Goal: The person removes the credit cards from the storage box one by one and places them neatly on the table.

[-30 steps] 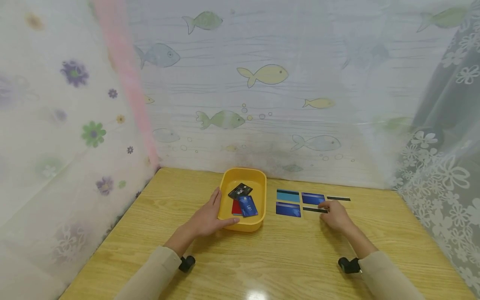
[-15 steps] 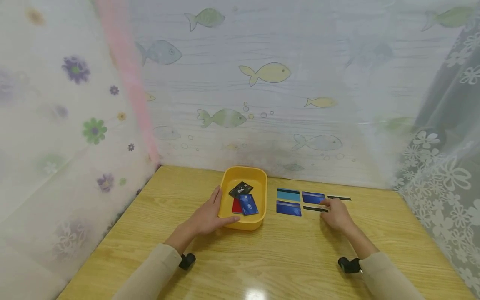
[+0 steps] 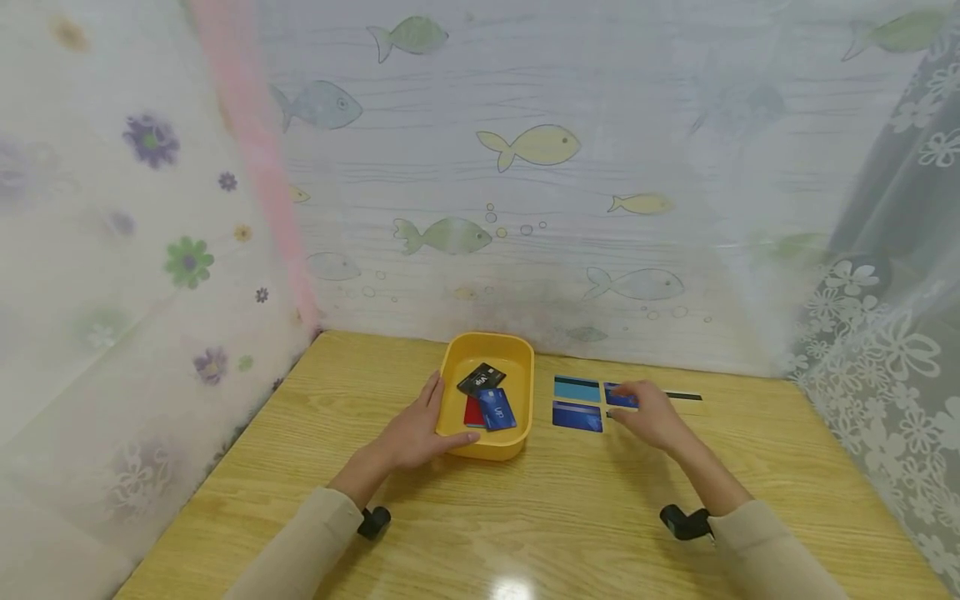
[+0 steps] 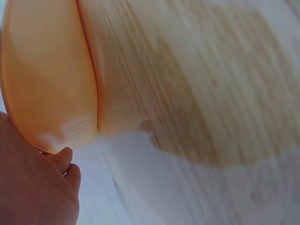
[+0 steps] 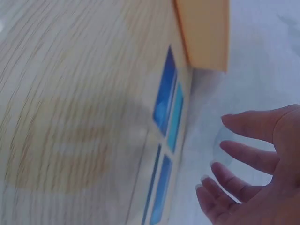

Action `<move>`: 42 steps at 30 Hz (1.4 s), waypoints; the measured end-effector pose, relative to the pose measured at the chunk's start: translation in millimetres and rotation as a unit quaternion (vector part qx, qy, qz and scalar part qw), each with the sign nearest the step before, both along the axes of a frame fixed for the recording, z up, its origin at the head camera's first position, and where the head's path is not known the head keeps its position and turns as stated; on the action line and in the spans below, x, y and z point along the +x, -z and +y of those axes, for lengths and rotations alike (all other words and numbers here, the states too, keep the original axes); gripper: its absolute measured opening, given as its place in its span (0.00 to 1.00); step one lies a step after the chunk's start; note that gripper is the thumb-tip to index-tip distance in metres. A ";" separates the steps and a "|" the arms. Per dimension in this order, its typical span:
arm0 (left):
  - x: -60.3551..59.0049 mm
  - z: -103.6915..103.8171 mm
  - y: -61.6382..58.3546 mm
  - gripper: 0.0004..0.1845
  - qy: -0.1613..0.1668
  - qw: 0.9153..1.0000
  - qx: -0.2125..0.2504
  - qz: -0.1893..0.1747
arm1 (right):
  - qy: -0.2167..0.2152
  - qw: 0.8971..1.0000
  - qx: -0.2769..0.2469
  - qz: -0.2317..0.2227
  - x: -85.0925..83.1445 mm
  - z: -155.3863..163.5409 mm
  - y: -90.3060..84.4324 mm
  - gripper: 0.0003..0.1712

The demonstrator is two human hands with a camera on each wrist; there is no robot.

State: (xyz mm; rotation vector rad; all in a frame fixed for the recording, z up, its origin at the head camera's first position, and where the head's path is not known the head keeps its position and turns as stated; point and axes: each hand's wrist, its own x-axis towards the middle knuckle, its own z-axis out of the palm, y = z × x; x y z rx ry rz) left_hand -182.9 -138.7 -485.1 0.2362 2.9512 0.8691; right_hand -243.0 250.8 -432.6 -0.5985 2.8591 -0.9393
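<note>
Presently, right hand (image 3: 652, 415) above the table (image 3: 540, 508), fingers spread, pinching nothing; light-blue card (image 3: 576, 389) and dark-blue card (image 3: 577, 417) just left of its fingertips. Left hand (image 3: 408, 435): thumb and fingers apart, touching yellow box (image 3: 491, 452); black card (image 3: 471, 385), VIP card (image 3: 497, 409), red card (image 3: 472, 413) inside, right of those fingers.

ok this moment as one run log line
left hand: holds yellow bin | right hand: over cards, nothing held | inside bin: black card, blue card, red card | table: cards in two rows

Yellow tray (image 3: 491, 451); black-striped light-blue card (image 3: 576, 393); red card (image 3: 472, 414); fish-patterned whitish curtain (image 3: 540, 187).
</note>
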 end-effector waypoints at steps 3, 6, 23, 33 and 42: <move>0.5 -0.1 -0.2 0.68 0.001 1.000 0.001 -0.002 | -0.015 1.000 -0.018 -0.007 2.3 -10.1 -4.5 0.24; 0.7 0.1 -0.7 0.69 -0.001 1.000 -0.001 -0.003 | -0.028 0.999 -0.034 -0.012 4.5 -20.1 -8.5 0.24; 0.9 0.5 -1.8 0.69 -0.002 1.000 -0.001 -0.005 | -0.070 0.994 -0.081 -0.023 10.7 -66.9 -15.7 0.23; 2.4 0.8 -3.1 0.69 -0.002 1.000 0.002 -0.004 | -0.078 0.991 -0.103 -0.034 11.5 -89.5 -12.4 0.25; 1.4 1.0 -1.1 0.69 -0.002 1.000 0.001 0.001 | -0.093 0.990 -0.106 -0.025 10.2 -113.6 -12.0 0.20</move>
